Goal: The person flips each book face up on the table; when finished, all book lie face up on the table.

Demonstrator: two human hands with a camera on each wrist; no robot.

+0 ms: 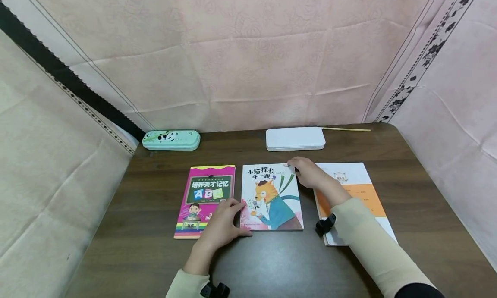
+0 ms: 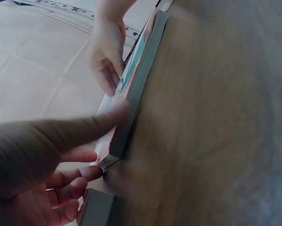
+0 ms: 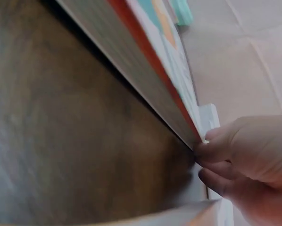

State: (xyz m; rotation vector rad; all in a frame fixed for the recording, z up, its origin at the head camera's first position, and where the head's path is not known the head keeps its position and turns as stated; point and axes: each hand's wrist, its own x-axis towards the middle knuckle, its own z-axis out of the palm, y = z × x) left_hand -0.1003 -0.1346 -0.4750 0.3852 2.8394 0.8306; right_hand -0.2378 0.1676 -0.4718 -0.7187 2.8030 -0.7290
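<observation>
Three books lie in a row on the brown table (image 1: pixel 407 194). The middle one, the cat book (image 1: pixel 272 196), is held at two opposite corners. I judge the step is lifting or squaring this book; the next move needs both hands to rise together. The left hand (image 1: pixel 225 222) pinches the near left corner, partly over the pink book (image 1: pixel 206 199). The right hand (image 1: pixel 308 170) has curled fingers on the far right corner, beside the orange book (image 1: pixel 359 194). Only the wrist views show the thick page edge (image 3: pixel 145 89) and the thumb (image 2: pixel 84 127) on the cover.
</observation>
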